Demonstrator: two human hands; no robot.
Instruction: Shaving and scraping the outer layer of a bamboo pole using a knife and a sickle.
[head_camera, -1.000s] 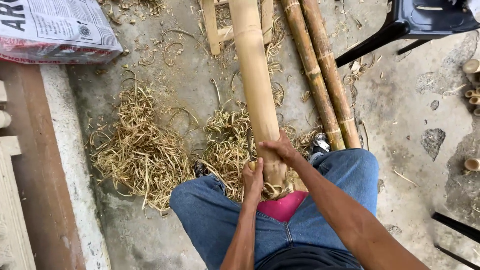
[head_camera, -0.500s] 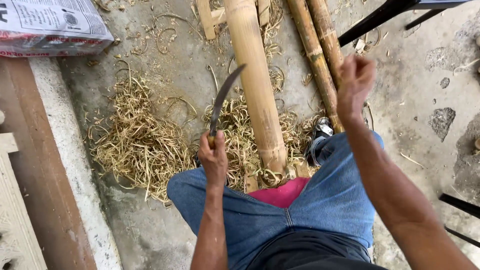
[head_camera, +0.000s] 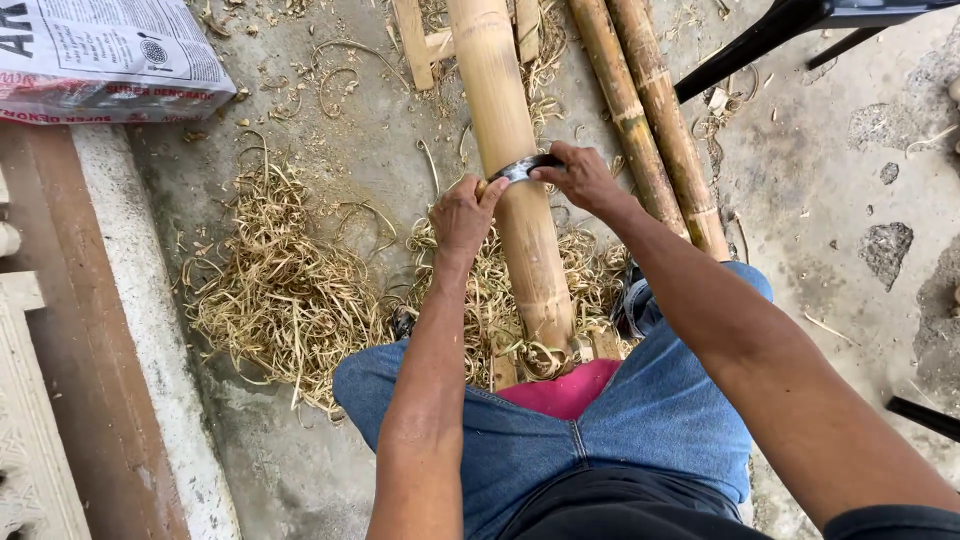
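Your left hand (head_camera: 462, 212) and right hand (head_camera: 578, 177) each close their fingers on an end of the curved blade (head_camera: 524, 168), laid across the thick bamboo pole (head_camera: 515, 180).

Printed sack (head_camera: 105, 55): far left on the concrete floor, lying flat, partly cut off by the frame edge. White face with black print, red band along its near edge; probably woven plastic. One item only.
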